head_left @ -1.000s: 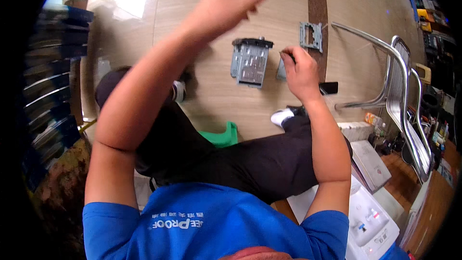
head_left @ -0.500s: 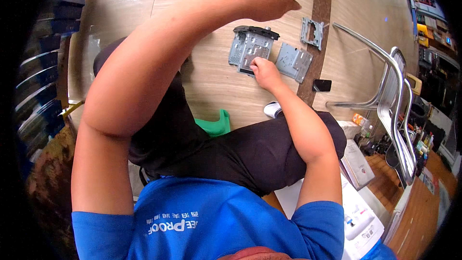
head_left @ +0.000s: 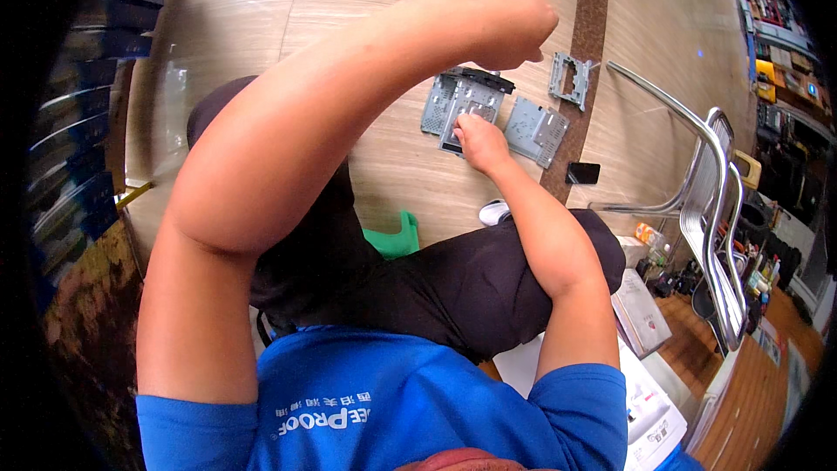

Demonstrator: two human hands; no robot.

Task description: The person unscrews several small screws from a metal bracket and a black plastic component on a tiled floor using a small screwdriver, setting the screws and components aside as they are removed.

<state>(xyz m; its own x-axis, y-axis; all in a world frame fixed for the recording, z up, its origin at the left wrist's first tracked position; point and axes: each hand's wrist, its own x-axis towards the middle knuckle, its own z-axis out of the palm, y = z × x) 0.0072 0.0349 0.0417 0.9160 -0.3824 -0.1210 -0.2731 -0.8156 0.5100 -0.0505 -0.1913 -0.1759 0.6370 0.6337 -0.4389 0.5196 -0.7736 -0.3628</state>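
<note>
On the floor ahead lies a grey metal device chassis point(head_left: 465, 101) with a perforated side part and a curved black panel along its far edge. My right hand point(head_left: 481, 143) is closed at its near edge, thumb and fingers pinching there. My left hand point(head_left: 513, 28) is raised beyond and above the chassis, with its fingers curled in. Whatever those fingers hold, if anything, is hidden by the hand. Right of the chassis rests a flat grey metal plate point(head_left: 536, 131). Farther out sits a grey metal frame point(head_left: 556, 81) with an opening in its middle.
A black phone point(head_left: 582, 174) lies on the floor near the dark floor strip point(head_left: 586, 26). To the right stands a chrome metal chair point(head_left: 711, 201). A green plastic stool point(head_left: 398, 239) shows between my legs. Dark stacked boxes point(head_left: 87, 122) line the left side.
My left hand has come lower and a little nearer, over the chassis's far edge. The whole view has shifted slightly. My right hand stays at the chassis's near edge.
</note>
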